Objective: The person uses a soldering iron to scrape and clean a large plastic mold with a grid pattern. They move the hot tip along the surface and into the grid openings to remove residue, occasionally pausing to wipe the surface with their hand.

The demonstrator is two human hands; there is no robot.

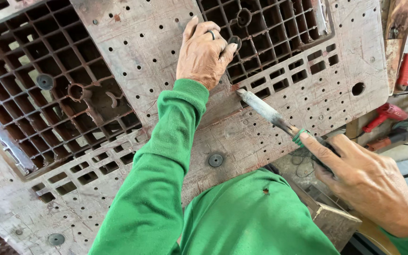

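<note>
So, soldering-iron-type tool (279, 120): long axis runs diagonal, tip pointing up-left, handle end down-right. Metal shaft is grey & crusted; tip sits on the worn plastic pallet (157, 56), right at a reddish spot just below the left hand (203, 53). A green band wraps the shaft where the dark handle starts.

Tool vs grip: handle end sits inside the right hand (362, 182), lower right of view; shaft sticks out well beyond the grip toward the pallet. Index finger lies straight along the handle, fingertip touching the green band; other fingers are curled around the handle, so grip is closed on the tool.

Left hand: up top centre, palm side against the pallet, fingers bent. Thumb & forefinger pinch a small dark round washer-like disc (234, 42) at the edge of the grid opening, so grip closed on that. Ring on one finger. Both arms in green sleeves.

Pallet: tilted, grey-brown, w/ small round holes, slots & open grid sections. Similar dark discs sit on it elsewhere, e.g. one (216, 160) near the left elbow.

Right edge: red-handled tools (386, 113) on a cluttered surface, partly cut off.
</note>
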